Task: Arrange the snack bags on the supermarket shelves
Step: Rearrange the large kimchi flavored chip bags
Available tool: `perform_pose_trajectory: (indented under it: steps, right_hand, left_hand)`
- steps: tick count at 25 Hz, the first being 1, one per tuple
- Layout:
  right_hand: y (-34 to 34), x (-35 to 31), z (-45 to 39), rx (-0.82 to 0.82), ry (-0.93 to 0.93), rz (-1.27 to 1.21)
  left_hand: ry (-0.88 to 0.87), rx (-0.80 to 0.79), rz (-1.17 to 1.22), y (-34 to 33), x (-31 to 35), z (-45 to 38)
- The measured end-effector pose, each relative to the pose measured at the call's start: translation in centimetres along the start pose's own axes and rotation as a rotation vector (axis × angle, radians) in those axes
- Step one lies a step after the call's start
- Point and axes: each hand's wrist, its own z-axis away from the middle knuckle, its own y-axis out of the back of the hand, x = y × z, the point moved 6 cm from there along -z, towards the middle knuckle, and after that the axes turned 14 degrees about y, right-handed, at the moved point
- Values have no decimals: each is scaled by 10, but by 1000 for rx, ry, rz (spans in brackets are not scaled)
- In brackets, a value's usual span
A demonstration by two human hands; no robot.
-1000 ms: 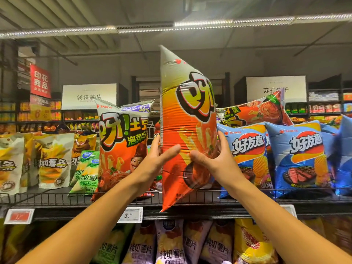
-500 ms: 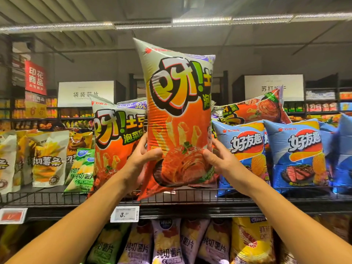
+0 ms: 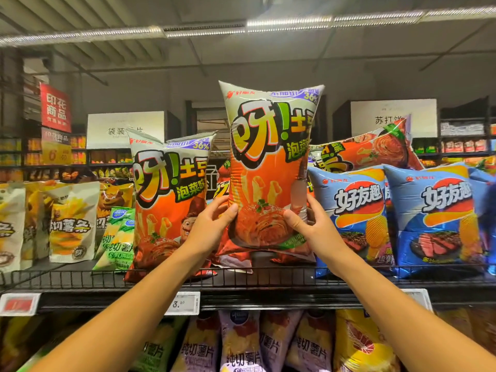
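Observation:
I hold a tall orange snack bag [image 3: 268,167] upright, front facing me, its bottom edge just above the top shelf [image 3: 268,287]. My left hand [image 3: 212,226] grips its lower left side and my right hand [image 3: 311,224] grips its lower right side. A matching orange bag [image 3: 169,200] stands on the shelf just left of it. Another orange bag [image 3: 370,149] lies tilted behind two blue chip bags [image 3: 351,210], [image 3: 440,213] on the right.
Pale yellow fries bags [image 3: 69,221] and green bags [image 3: 118,237] stand at the shelf's left. A low wire rail and price tags [image 3: 182,303] run along the front edge. The lower shelf holds several purple and yellow chip bags [image 3: 241,342]. Aisle signs hang behind.
The orange bag turned from edge-on to face me and moved back over the shelf, now upright between the matching bag and the blue bags. Both hands kept their grip.

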Motion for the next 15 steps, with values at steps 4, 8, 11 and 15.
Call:
perform_pose_trajectory:
  steps: [4, 8, 11, 15]
  right_hand:
    - [-10, 19, -5, -32, -18, 22]
    - [-16, 47, -6, -97, -108, 21]
    - [-19, 63, 1, -150, -166, 45]
    - [-19, 80, 0, -176, -188, 116]
  left_hand:
    - [-7, 38, -10, -2, -15, -16]
    - [43, 14, -73, -8, -40, -32]
    - [76, 8, -155, -9, -65, -40]
    - [75, 6, -236, -9, -81, -48]
